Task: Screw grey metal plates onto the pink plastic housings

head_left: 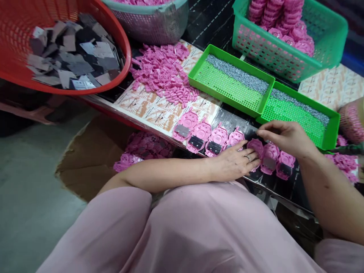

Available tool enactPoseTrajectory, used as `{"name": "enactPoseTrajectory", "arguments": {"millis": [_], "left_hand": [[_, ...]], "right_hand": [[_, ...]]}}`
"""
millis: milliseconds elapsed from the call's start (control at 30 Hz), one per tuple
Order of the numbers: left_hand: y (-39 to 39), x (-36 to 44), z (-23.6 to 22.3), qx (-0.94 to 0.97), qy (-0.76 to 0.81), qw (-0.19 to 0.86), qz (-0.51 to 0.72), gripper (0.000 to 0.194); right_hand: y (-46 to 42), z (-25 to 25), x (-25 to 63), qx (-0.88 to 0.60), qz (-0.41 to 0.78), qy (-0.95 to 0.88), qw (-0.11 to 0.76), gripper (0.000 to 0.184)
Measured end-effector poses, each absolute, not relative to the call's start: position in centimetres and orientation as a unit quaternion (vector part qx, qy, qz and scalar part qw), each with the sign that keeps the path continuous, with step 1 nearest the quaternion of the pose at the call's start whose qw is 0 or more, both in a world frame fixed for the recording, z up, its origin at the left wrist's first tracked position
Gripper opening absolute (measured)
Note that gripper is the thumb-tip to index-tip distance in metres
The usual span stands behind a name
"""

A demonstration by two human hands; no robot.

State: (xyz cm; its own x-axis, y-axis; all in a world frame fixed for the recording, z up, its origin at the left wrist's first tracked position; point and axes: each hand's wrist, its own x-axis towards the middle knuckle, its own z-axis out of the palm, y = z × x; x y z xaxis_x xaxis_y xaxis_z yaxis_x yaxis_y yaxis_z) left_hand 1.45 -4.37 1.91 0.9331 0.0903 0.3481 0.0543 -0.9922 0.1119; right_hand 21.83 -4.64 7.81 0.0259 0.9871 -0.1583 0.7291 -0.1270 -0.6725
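Note:
A row of pink plastic casings [196, 137] lies along the table's front edge, several with grey or black plates set in them. My left hand [234, 163], with a ring on one finger, rests over the middle of the row. Its fingers are stretched out and apart, touching a pink casing [255, 146] and partly covering its neighbours. Just above that casing is my right hand [287, 137], thumb and forefinger brought together in a pinch. Whatever sits between those fingertips is too small to make out. Two more casings [270, 157] lie below the right hand.
Two green trays [196, 72] of small metal pieces stand behind the row. Loose pink parts [165, 70] are heaped at left. A red basket [126, 49] holds grey plates; a teal basket [327, 64] holds stacked pink pieces. Below the table is a cardboard box [82, 159].

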Motion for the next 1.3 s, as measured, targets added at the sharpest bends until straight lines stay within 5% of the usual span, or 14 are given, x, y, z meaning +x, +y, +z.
{"name": "enactPoseTrajectory", "arguments": {"millis": [667,933,1300], "left_hand": [[-4.1,0.0,2.3,0.989,0.024,0.047,0.141,0.034],[-3.8,-0.1,2.1,0.985,0.024,0.065,0.156,0.032],[-3.6,-0.1,2.1,0.983,0.016,0.075,0.164,0.033]], "right_hand": [[-5.6,3.7,22.2,-0.667,0.19,-0.712,0.111,0.037],[-5.6,4.3,22.0,-0.693,0.235,-0.658,0.179,0.039],[-5.4,4.2,21.5,-0.724,0.172,-0.661,0.097,0.032]]}}
